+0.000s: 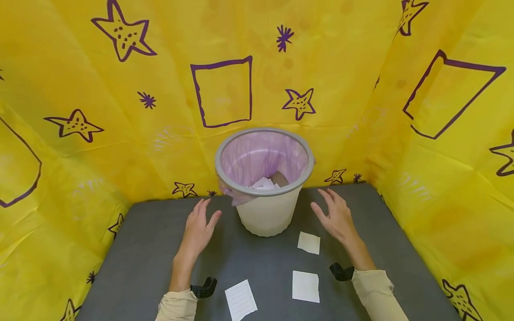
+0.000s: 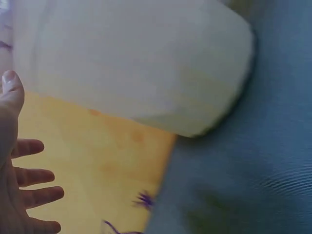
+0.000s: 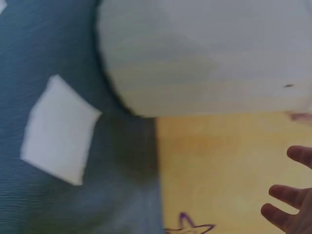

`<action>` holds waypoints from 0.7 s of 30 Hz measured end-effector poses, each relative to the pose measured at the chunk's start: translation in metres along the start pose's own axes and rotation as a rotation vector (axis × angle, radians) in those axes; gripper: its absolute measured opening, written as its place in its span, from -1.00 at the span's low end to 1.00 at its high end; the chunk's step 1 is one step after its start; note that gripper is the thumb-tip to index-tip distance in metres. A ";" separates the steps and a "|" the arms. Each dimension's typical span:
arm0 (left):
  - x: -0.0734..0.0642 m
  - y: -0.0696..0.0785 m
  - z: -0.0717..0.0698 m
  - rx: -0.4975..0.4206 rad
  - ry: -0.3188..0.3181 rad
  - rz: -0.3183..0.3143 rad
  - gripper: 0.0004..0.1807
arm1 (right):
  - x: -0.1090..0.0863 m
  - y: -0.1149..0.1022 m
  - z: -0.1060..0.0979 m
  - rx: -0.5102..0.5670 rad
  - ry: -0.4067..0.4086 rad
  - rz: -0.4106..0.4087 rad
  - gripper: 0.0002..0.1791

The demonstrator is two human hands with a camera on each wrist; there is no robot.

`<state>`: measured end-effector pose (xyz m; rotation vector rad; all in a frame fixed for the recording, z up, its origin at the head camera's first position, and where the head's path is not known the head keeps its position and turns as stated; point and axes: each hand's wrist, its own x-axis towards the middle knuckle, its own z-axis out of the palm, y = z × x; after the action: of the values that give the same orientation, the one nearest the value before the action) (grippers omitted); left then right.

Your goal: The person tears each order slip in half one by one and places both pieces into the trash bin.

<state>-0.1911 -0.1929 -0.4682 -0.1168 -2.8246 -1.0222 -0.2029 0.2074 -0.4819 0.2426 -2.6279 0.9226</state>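
Head view: left hand (image 1: 197, 229) and right hand (image 1: 336, 215) both w/ fingers straight and spread, holding nothing, hovering over the dark grey tabletop (image 1: 152, 249) on either side of the cream plastic waste bin with grey rim (image 1: 265, 214). Neither hand touches the bin; each is just beside its wall. Bin stands upright at the table's back edge, against the yellow cloth backdrop with purple stars and squares (image 1: 120, 116). It has a pale purple plastic liner bag (image 1: 257, 156); white paper scraps (image 1: 265, 183) lie at the bottom. On the table, front of the bin: small white paper square (image 1: 308, 242) near right hand, bigger white paper square (image 1: 305, 286) closer to the camera, lined white paper slip (image 1: 240, 299) btw the forearms. Beige sleeves at both wrists.

Left wrist view: blurry. Left hand's fingers (image 2: 34, 175) spread, relaxed, at left edge, clear of the bin wall (image 2: 136, 63). Yellow cloth behind.

Right wrist view: blurry too. Right fingertips (image 3: 290, 200) at lower right, loose, apart from the bin wall (image 3: 204, 53). Small white square (image 3: 58, 129) lies flat on the grey top, near the bin base.
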 end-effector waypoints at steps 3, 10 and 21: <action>-0.006 -0.010 0.009 0.012 -0.030 -0.047 -0.25 | -0.006 0.007 0.006 -0.013 -0.025 0.042 -0.38; -0.010 -0.016 0.003 -0.024 -0.034 -0.081 -0.23 | -0.010 0.010 0.006 -0.027 -0.015 0.045 -0.37; -0.039 -0.020 0.037 0.061 -0.106 -0.088 -0.15 | -0.044 0.004 0.041 -0.036 -0.080 0.072 -0.31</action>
<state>-0.1589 -0.1854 -0.5147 -0.0413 -2.9777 -0.9739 -0.1740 0.1863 -0.5307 0.1805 -2.7404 0.9049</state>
